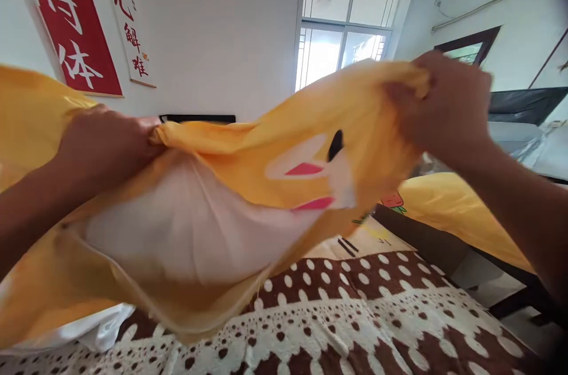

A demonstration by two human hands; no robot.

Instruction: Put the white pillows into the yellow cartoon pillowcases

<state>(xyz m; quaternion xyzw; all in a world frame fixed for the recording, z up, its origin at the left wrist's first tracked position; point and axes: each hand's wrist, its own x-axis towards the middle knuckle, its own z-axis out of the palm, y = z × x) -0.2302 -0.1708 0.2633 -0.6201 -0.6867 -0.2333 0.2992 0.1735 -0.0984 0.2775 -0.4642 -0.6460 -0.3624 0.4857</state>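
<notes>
A yellow bedding cover (248, 138) with a white, pink and black cartoon print is stretched through the air between my two hands. My left hand (110, 141) is closed around its upper edge at the left. On the right, my right hand (448, 109) grips a bunched corner, held higher than the left. A white area (186, 221) of the cloth sags below the left hand, with a seam along its lower border. More yellow cloth spreads past my left hand and out of view. Whether it is a pillowcase or a quilt cover I cannot tell.
Below lies a brown and white dotted blanket (346, 310) on a bed. Crumpled white plastic or cloth (104, 327) lies at lower left. Another yellow cloth (457, 209) rests at the right. Red and white scrolls hang on the left wall; a window (344, 44) is behind.
</notes>
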